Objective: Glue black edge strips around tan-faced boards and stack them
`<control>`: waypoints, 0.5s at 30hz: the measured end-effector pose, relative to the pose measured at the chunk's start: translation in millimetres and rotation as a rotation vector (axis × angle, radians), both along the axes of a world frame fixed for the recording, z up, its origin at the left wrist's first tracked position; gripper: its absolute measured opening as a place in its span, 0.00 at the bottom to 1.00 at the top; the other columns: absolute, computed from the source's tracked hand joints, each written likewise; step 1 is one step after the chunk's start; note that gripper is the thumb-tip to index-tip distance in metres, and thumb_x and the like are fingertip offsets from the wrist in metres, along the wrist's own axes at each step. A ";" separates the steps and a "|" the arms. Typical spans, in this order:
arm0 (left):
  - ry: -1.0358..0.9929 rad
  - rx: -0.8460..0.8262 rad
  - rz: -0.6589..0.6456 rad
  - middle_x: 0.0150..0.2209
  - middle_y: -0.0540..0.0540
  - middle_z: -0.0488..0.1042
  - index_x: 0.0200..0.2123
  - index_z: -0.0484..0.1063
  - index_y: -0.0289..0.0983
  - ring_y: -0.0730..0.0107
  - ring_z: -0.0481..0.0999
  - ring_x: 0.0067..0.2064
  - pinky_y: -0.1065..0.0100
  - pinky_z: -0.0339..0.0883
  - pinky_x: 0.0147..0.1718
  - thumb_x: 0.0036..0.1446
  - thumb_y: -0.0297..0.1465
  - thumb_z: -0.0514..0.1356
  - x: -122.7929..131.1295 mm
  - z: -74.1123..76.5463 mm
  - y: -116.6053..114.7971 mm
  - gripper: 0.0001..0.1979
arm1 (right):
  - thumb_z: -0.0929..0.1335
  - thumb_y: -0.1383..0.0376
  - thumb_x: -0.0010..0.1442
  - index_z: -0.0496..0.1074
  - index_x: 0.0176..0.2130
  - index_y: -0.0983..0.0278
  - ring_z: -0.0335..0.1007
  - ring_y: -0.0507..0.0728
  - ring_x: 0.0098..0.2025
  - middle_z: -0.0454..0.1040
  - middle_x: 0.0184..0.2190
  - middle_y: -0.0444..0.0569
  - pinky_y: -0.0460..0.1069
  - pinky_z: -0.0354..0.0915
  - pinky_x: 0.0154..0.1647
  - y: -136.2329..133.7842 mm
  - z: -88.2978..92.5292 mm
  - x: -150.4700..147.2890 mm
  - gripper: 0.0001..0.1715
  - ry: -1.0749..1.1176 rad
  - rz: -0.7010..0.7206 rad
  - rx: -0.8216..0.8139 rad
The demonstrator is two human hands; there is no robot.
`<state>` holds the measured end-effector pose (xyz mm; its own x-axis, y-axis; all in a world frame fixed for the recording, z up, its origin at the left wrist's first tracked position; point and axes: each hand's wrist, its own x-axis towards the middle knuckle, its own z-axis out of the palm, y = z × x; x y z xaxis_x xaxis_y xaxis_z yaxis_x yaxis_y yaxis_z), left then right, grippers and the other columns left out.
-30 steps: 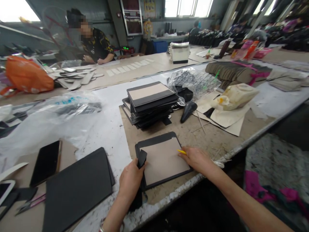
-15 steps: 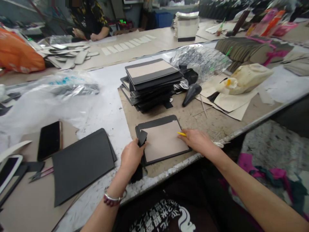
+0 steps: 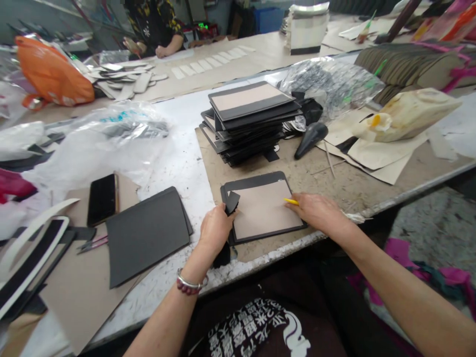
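Observation:
A beige panel with a black border (image 3: 264,210) lies flat near the table's front edge. My left hand (image 3: 217,225) is closed on a small black strip (image 3: 232,201) at the panel's left side; the strip's tip sticks up over the beige surface. At the right side my right hand (image 3: 316,210) pinches a thin yellow tool (image 3: 291,202), its tip pointing left over the panel. Behind the panel rises a stack of similar black and beige panels (image 3: 249,101). Dark grey sheets (image 3: 148,233) lie to the left of my left hand.
A phone (image 3: 102,199) and tweezers (image 3: 92,243) lie at the left. Crumpled clear plastic (image 3: 327,82), a dark pointed object (image 3: 311,140) and a yellowish bag (image 3: 420,114) sit behind right. Across the table is a person (image 3: 156,29); an orange bag (image 3: 55,74) is at the far left.
The camera view has shifted, so the table and everything on it sit further right in the frame. Both hands keep nearly the same places on the panel, still holding the strip and the tool.

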<state>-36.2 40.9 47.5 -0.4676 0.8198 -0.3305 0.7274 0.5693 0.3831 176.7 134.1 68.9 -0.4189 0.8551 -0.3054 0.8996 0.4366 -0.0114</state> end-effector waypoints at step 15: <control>0.258 0.107 -0.292 0.37 0.40 0.74 0.43 0.68 0.34 0.59 0.73 0.41 0.62 0.65 0.40 0.57 0.19 0.47 23.6 13.4 -21.4 0.15 | 0.57 0.54 0.63 0.72 0.39 0.62 0.74 0.63 0.37 0.76 0.34 0.55 0.52 0.63 0.33 0.1 -8.6 -2.0 0.21 -0.054 0.066 0.084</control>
<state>-12.6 19.5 60.9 -0.2664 0.9539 -0.1382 0.9327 0.2913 0.2128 174.7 134.2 60.2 -0.4595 0.8500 -0.2574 0.8673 0.4919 0.0760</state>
